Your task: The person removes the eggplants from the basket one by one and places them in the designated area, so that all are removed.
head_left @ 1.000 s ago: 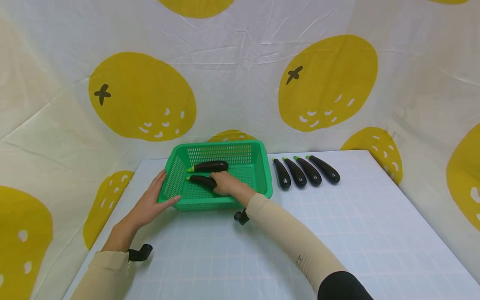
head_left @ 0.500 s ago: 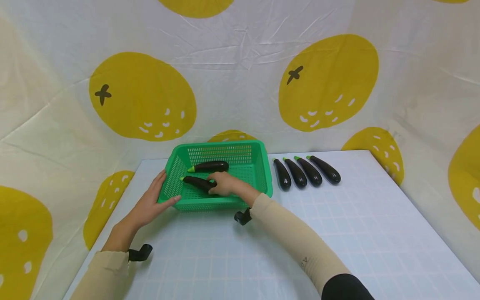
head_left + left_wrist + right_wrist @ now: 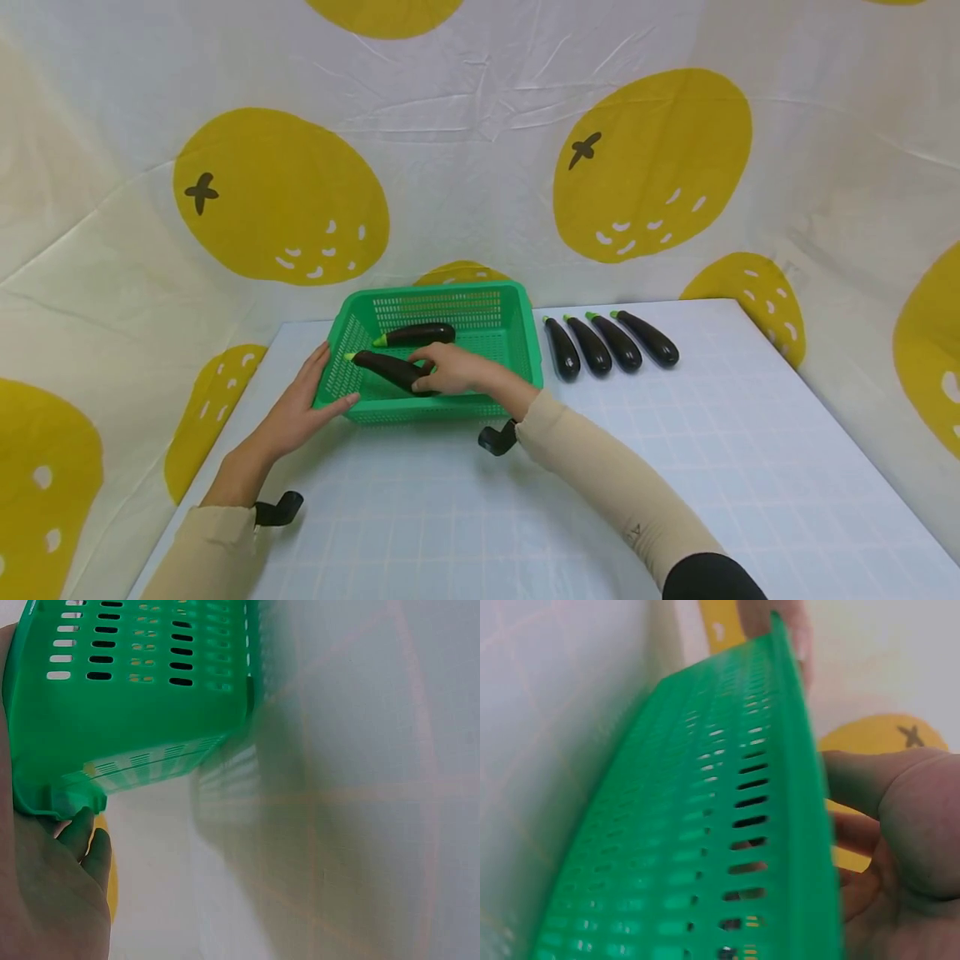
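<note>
A green slotted plastic basket (image 3: 528, 333) stands at the back of the table. Inside it, a dark eggplant (image 3: 420, 334) lies near the far wall. My right hand (image 3: 457, 372) reaches over the front rim and grips a second eggplant (image 3: 386, 366) by its thick end, the green stem pointing left. In the right wrist view the front wall hides that eggplant. My left hand (image 3: 296, 408) rests against the basket's front left corner, thumb extended at the front rim and straight fingers along the left side.
To the right of the basket, several eggplants (image 3: 596, 347) lie in a slanted row on the table (image 3: 675, 467), which has a pale checked cover. A white cloth with yellow fruit prints (image 3: 652, 167) hangs behind and at both sides.
My right hand has drawn the gripped eggplant left and slightly toward the front rim, tilting it more. The left hand and the other eggplant have stayed put.
</note>
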